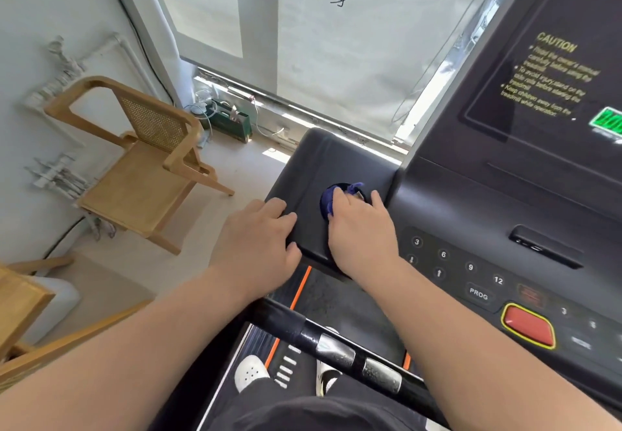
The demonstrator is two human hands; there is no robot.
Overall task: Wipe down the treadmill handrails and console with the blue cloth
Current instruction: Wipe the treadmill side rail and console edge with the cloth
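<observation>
Here the right hand [361,222] grips the blue cloth [327,201], pressing it into the console [336,158]; the left hand [257,239] lies relaxed alongside.

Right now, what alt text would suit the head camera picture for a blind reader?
A right hand pushes a blue cloth into a round recess in a black treadmill console, while the left hand rests on the console's left edge. A red button lies to the right, a wooden chair stands to the left.
</observation>
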